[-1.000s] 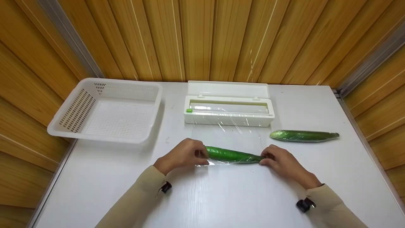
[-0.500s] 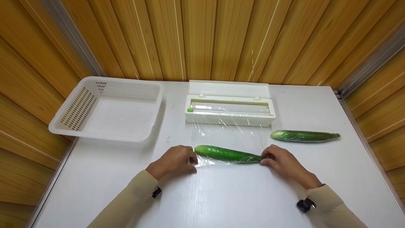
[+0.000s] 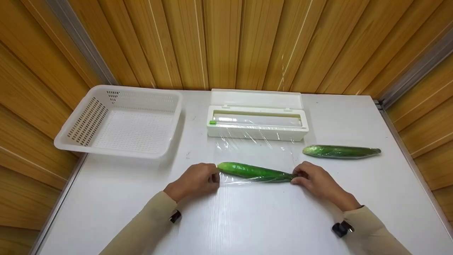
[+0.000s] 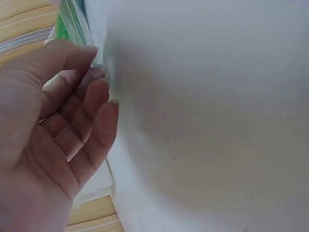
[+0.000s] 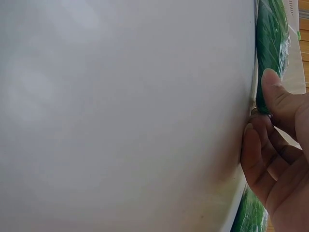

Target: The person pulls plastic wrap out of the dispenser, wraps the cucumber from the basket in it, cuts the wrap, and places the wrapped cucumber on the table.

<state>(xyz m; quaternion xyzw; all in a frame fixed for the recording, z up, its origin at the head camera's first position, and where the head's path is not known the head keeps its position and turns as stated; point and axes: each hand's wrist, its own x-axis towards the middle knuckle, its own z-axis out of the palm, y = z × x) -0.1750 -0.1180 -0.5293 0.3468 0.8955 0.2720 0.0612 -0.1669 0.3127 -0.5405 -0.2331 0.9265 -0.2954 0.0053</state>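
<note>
A green cucumber (image 3: 253,172) lies on clear plastic wrap (image 3: 254,150) that runs out from a white wrap dispenser (image 3: 257,134). Part of the film is over its near side. My left hand (image 3: 198,179) is at the pale end, thumb and forefinger pinching the film's edge; the left wrist view shows the film at the fingertips (image 4: 91,54). My right hand (image 3: 316,180) pinches the thin dark end of the cucumber with its film, and the right wrist view shows the thumb (image 5: 275,92) laid on that end. A second cucumber (image 3: 341,151), in film, lies beyond the right hand.
A white perforated basket (image 3: 124,152) stands at the back left of the white table (image 3: 254,219). The dispenser's lid (image 3: 256,99) is raised at the back, and a green slider (image 3: 212,122) sits at its left end. Wood-patterned panels (image 3: 219,42) rise behind the table.
My left hand has moved left along the film, off the cucumber's pale end, which now shows. Its thumb and fingers have since closed together on the film. The right hand has stayed in place.
</note>
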